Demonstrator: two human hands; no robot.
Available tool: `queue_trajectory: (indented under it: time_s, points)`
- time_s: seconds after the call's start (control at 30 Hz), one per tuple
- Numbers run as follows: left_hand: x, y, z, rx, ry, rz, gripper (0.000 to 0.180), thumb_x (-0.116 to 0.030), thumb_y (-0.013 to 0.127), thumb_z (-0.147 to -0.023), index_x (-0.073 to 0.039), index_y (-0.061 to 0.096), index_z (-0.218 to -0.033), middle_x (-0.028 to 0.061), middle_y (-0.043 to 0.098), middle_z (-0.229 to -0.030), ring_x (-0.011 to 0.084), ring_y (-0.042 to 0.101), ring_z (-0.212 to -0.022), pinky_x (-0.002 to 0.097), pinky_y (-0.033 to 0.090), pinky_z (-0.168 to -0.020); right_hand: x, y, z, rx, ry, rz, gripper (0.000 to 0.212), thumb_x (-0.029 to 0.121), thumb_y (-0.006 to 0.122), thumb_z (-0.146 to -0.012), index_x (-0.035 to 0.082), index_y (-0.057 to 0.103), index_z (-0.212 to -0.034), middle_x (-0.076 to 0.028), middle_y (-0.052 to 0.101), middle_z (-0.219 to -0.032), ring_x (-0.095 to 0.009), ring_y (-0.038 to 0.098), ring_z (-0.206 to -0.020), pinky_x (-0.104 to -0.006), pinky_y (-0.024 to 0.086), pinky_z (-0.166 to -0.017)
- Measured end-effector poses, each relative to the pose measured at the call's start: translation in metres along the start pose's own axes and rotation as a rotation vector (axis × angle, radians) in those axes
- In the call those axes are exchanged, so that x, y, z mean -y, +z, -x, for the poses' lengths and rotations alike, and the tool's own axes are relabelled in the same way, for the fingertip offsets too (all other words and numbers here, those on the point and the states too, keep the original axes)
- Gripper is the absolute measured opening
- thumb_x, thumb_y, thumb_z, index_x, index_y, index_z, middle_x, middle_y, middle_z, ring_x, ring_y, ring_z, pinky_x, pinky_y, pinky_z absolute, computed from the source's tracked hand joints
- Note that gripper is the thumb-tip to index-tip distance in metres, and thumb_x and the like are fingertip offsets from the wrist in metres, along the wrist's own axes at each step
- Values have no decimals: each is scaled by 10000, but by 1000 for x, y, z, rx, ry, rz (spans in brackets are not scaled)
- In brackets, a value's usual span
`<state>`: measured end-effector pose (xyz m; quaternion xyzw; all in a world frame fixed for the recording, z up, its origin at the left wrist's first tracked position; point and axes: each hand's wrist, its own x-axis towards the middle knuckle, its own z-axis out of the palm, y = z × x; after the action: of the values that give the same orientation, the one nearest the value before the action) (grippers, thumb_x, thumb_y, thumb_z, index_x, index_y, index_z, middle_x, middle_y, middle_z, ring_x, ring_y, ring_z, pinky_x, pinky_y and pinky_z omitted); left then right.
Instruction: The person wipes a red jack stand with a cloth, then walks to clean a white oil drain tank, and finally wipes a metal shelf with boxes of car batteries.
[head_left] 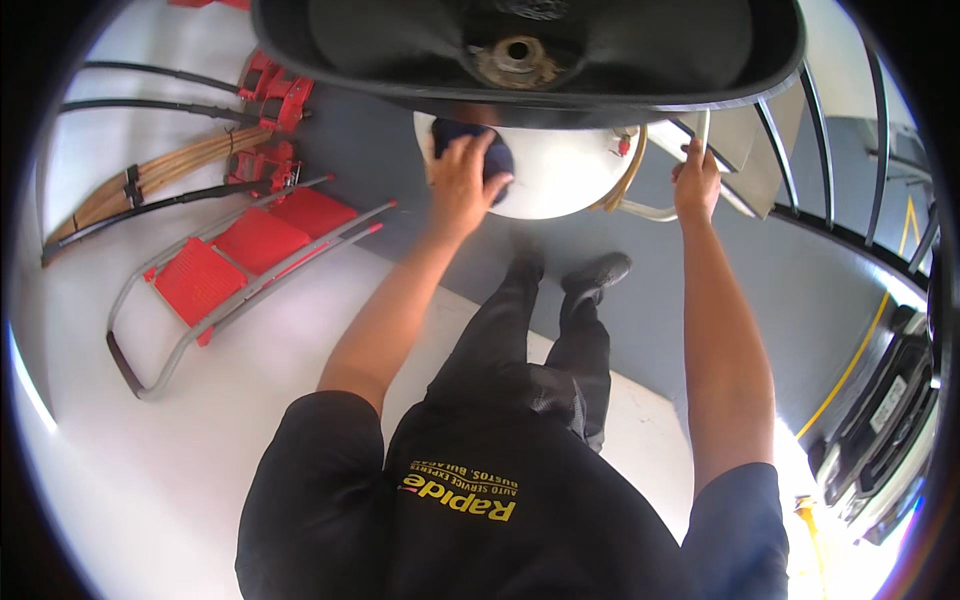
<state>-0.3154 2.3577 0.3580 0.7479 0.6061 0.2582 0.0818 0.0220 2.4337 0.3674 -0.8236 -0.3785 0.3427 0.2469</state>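
My left hand (pixel 460 190) presses a dark blue cloth (pixel 498 160) against the side of a rounded white tank (pixel 565 180), its fingers closed over the cloth. To the right, my right hand (pixel 697 182) is wrapped round a pale tubular handle (pixel 703 128) beside the tank. Above both hands spreads a wide black pan (pixel 640 50) with a dirty round fitting (pixel 517 62) and a hole at its middle; it hides the tank's top. A small red valve (pixel 624 146) and a tan hose (pixel 622 188) sit at the tank's right side.
At left, a red-stepped folding ladder (pixel 258 235) leans by red floor jacks (pixel 275 95) with long black handles. Tan strips (pixel 180 165) are bundled between those handles. A black metal railing (pixel 820 130) runs along the right, with a vehicle's front (pixel 880 420) beyond a yellow floor line.
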Motion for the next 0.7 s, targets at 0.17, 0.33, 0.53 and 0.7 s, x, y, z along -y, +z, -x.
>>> queue_trajectory:
  time_s: [0.17, 0.33, 0.53, 0.7]
  points:
    - [65, 12, -21, -113, -208, -68, 617, -493, 668, -890, -160, 534, -1391, 196, 404, -1503, 474, 389, -1334, 529, 323, -1118, -9, 1, -8, -61, -54, 39, 549, 497, 457, -965, 12, 682, -1091, -115, 657, -728, -227, 637, -690, -391, 485, -717]
    - [90, 46, -61, -104, -340, -37, 617, -491, 616, -913, -161, 512, -1424, 234, 401, -1499, 493, 372, -1360, 563, 334, -1130, -16, 1, -13, -99, -108, 112, 549, 494, 461, -964, -10, 674, -1014, -95, 622, -632, -189, 607, -575, -344, 478, -631]
    - [88, 52, -139, 49, -547, -10, 606, -555, 525, -937, -172, 527, -1406, 184, 530, -1372, 408, 506, -1247, 518, 383, -1082, -21, -4, -23, -82, -131, 99, 561, 520, 504, -969, -14, 649, -1060, -89, 634, -649, -173, 609, -549, -313, 479, -564]
    - [67, 40, -128, -93, -473, -30, 556, -484, 592, -914, -161, 571, -1366, 176, 537, -1347, 398, 495, -1236, 526, 380, -1068, -62, -8, -52, -102, -229, 124, 475, 452, 505, -971, -6, 629, -956, -87, 605, -624, -171, 590, -526, -297, 461, -497]
